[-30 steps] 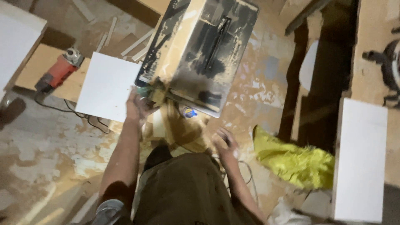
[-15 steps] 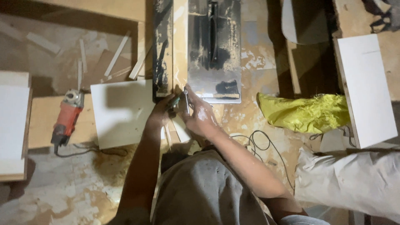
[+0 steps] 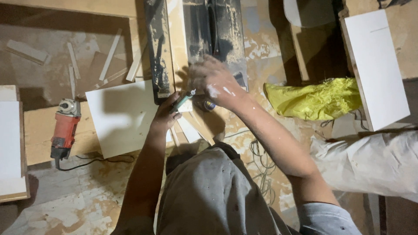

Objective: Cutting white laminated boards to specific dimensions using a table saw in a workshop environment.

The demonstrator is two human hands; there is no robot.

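My left hand (image 3: 164, 115) grips a thin green marker or pen (image 3: 182, 99), its tip pointing up and right. My right hand (image 3: 215, 82), spotted with white dust, hovers with fingers curled over the near end of a dusty black tile-cutting machine (image 3: 213, 35); what it holds, if anything, is hidden. A small dark round object (image 3: 209, 105) lies just under that hand. Both hands meet at the machine's near edge, above my knees in grey trousers.
A white tile (image 3: 124, 117) lies left of my left hand, with a red angle grinder (image 3: 64, 128) and its cable further left. Tile strips (image 3: 109, 54) lie on the floor. A yellow cloth (image 3: 318, 98), a large white tile (image 3: 376, 65) and a pale sack (image 3: 370, 161) sit right.
The view has swung and closed in on the machine. My right hand rose from near my knee to meet the left hand at the machine's near edge.
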